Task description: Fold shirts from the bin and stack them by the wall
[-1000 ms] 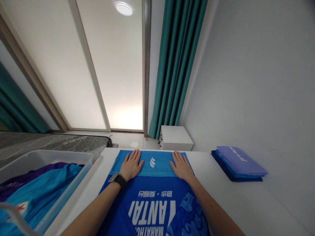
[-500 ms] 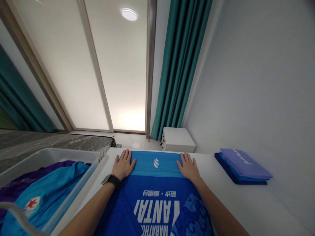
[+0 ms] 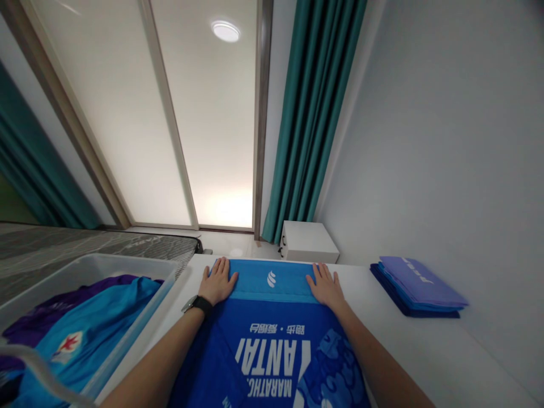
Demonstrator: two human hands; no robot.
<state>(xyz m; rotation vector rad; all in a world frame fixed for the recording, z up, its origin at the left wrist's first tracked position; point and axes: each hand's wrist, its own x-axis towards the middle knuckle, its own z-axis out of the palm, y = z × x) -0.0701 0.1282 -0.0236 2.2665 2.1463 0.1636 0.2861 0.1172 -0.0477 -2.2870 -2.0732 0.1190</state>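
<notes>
A blue shirt (image 3: 272, 317) with white marathon lettering lies on the white table (image 3: 399, 351). Its far edge is a lighter blue band with a white logo, and the lettering reads upside down from where I look. Flat on the band's left corner rests my left hand (image 3: 217, 281), fingers stretched out, a dark-strapped watch (image 3: 198, 306) on the wrist. My right hand (image 3: 325, 287) presses on the right corner of the same band, its fingers spread. Neither hand grips the cloth. The near part of the shirt runs out of the frame.
On the left stands a translucent plastic bin (image 3: 140, 317) holding light blue and purple clothes. A stack of folded clothes (image 3: 419, 283) sits at the table's right, by the wall. Beyond the far edge is a small white cabinet (image 3: 310, 241). A pale curved bar (image 3: 38, 368) crosses the lower left.
Both hands stay at the same corners of the shirt. The view has shifted slightly, so the bin and my left arm appear a little farther right.
</notes>
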